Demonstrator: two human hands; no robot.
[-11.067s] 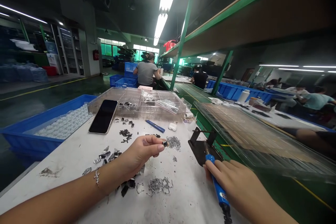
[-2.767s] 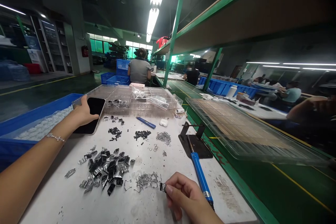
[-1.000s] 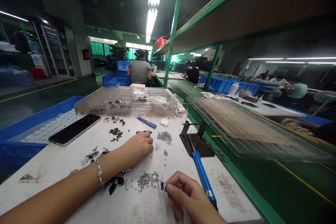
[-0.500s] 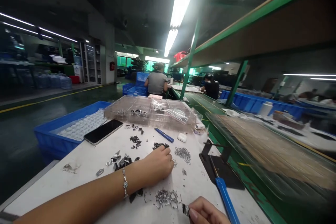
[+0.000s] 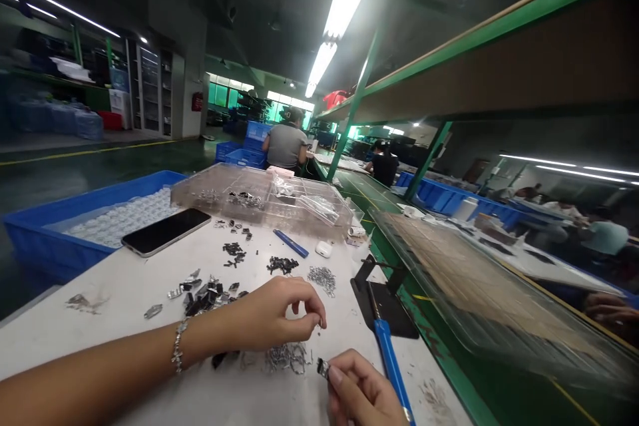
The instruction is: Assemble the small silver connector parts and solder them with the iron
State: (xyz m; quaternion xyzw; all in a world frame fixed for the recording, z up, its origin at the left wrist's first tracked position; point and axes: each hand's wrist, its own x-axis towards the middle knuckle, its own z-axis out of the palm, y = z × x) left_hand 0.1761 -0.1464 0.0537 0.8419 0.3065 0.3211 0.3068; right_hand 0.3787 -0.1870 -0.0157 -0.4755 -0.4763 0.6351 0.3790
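My left hand (image 5: 282, 313), a bracelet at its wrist, hovers over the white table with thumb and forefinger pinched together; a tiny piece seems to be at the tips, too small to name. Between the thumb and fingers of my right hand (image 5: 367, 389) is a small black-and-silver metal part (image 5: 323, 367). Under the left hand lies a pile of thin silver pieces (image 5: 289, 359), partly covered. Beyond it are a heap of small black pieces (image 5: 282, 264) and one of small silver pieces (image 5: 322, 279). Left of them sit larger black-and-silver parts (image 5: 206, 296).
A blue-handled tool (image 5: 392, 363) rests on a black stand (image 5: 399, 316) at right. A phone (image 5: 167, 231), a blue pen-like tool (image 5: 290, 243) and a white case (image 5: 323, 249) lie farther back, before a clear divided tray (image 5: 224, 180). A blue crate (image 5: 44, 233) stands left; co-workers sit beyond.
My left hand has come back from the black pieces toward my right hand, thumb and forefinger now pinched. My right hand still holds the metal part. The view has turned slightly right.
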